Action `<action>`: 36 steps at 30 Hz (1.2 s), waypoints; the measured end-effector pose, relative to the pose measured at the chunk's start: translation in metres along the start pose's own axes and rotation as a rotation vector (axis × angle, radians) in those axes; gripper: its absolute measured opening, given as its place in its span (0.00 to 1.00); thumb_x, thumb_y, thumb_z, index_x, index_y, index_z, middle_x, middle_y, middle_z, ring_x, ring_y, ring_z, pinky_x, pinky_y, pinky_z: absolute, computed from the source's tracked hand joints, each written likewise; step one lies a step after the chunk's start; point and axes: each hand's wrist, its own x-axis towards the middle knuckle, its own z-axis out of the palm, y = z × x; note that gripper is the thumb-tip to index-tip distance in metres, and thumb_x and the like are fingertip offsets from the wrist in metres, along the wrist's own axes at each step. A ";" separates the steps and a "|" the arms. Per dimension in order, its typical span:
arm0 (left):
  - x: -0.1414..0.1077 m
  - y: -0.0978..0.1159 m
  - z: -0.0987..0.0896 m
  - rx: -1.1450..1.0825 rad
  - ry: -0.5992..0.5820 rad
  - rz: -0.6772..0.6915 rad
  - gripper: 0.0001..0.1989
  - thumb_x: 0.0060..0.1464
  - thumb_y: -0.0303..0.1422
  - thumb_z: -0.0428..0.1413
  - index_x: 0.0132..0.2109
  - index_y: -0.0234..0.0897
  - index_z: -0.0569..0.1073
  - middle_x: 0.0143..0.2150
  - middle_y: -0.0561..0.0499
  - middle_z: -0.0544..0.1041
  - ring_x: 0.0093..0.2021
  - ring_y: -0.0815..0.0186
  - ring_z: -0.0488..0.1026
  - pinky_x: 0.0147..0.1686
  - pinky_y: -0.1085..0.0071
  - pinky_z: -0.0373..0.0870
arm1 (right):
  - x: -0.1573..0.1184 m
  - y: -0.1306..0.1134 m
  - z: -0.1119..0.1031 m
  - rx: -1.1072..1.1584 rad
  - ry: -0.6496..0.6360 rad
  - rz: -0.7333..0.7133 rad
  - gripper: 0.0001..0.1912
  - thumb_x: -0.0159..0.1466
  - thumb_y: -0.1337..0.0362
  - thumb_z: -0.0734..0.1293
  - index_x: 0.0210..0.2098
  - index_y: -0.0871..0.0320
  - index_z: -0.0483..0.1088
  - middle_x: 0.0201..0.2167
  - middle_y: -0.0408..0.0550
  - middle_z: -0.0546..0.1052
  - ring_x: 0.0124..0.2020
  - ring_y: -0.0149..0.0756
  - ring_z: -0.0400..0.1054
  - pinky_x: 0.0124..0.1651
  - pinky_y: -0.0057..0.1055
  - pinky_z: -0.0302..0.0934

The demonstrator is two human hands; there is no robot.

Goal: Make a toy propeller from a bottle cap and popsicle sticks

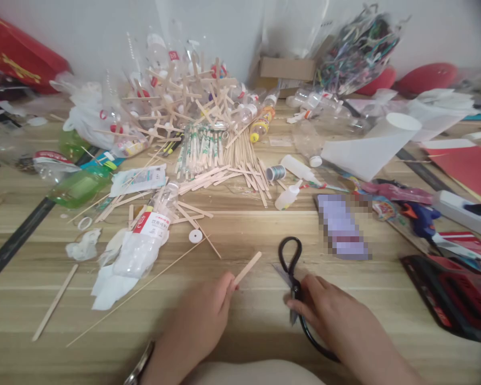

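One wooden stick [249,267] clamped in fingers of left hand [213,299]; fingers of right hand [324,303] gripping black scissors [295,288].

The flat stick [248,268] you hold looks like smooth, matt bare wood; your scissors [295,287] have black, slightly glossy handles and grey metal blades. Your table [264,321] shows wood grain under a faint sheen. Toward its left edge, the green bottle [79,186] is shiny plastic; toward its back edge, the box [286,68] is matt brown cardboard.
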 end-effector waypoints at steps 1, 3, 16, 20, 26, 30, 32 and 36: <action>0.000 -0.001 0.000 -0.026 -0.006 0.006 0.15 0.68 0.33 0.38 0.40 0.41 0.68 0.36 0.50 0.79 0.38 0.59 0.77 0.34 0.68 0.63 | -0.001 -0.002 0.002 0.024 -0.041 0.043 0.09 0.63 0.59 0.67 0.32 0.56 0.65 0.29 0.47 0.78 0.31 0.45 0.77 0.29 0.33 0.61; -0.001 -0.001 0.001 -0.053 -0.013 0.004 0.14 0.68 0.34 0.37 0.41 0.42 0.67 0.36 0.51 0.78 0.38 0.60 0.76 0.34 0.68 0.62 | 0.000 -0.005 0.002 0.072 -0.105 0.112 0.09 0.66 0.58 0.64 0.32 0.55 0.64 0.30 0.48 0.78 0.32 0.45 0.76 0.31 0.34 0.60; 0.002 0.012 -0.003 0.052 -0.025 -0.067 0.17 0.67 0.31 0.39 0.33 0.39 0.68 0.28 0.50 0.78 0.30 0.61 0.75 0.28 0.69 0.59 | 0.018 0.002 -0.003 0.352 0.019 0.084 0.09 0.60 0.59 0.63 0.27 0.53 0.59 0.24 0.44 0.73 0.25 0.38 0.67 0.28 0.31 0.54; 0.006 0.010 0.000 0.084 0.029 -0.035 0.15 0.66 0.31 0.42 0.36 0.38 0.71 0.32 0.47 0.80 0.33 0.58 0.76 0.28 0.69 0.59 | 0.017 0.016 -0.006 0.716 -0.052 -0.018 0.09 0.61 0.59 0.61 0.29 0.52 0.55 0.20 0.39 0.67 0.22 0.34 0.62 0.25 0.28 0.56; 0.015 0.004 0.003 0.026 0.046 -0.011 0.11 0.66 0.34 0.44 0.45 0.39 0.70 0.28 0.52 0.79 0.31 0.62 0.78 0.27 0.73 0.65 | 0.017 0.009 -0.022 0.818 -0.219 -0.225 0.03 0.64 0.63 0.60 0.35 0.55 0.64 0.24 0.40 0.70 0.26 0.32 0.65 0.29 0.26 0.59; 0.012 0.001 0.001 0.073 0.116 -0.072 0.13 0.66 0.34 0.44 0.51 0.36 0.69 0.33 0.44 0.81 0.35 0.56 0.79 0.29 0.69 0.68 | 0.023 0.000 -0.033 0.647 -0.148 -0.250 0.10 0.65 0.64 0.59 0.27 0.54 0.62 0.24 0.41 0.71 0.28 0.33 0.68 0.30 0.25 0.60; 0.008 0.001 0.001 0.118 0.146 -0.075 0.14 0.66 0.31 0.44 0.52 0.34 0.69 0.33 0.42 0.81 0.35 0.54 0.79 0.31 0.65 0.70 | 0.027 -0.003 -0.036 0.602 -0.137 -0.253 0.10 0.65 0.65 0.59 0.27 0.54 0.62 0.23 0.41 0.72 0.27 0.33 0.68 0.29 0.25 0.60; 0.000 -0.003 0.008 0.218 0.154 0.187 0.10 0.64 0.26 0.48 0.43 0.36 0.75 0.42 0.44 0.81 0.44 0.56 0.78 0.44 0.60 0.73 | 0.035 -0.009 -0.038 0.424 -0.117 -0.243 0.10 0.66 0.67 0.59 0.28 0.54 0.63 0.24 0.42 0.75 0.25 0.33 0.70 0.28 0.25 0.59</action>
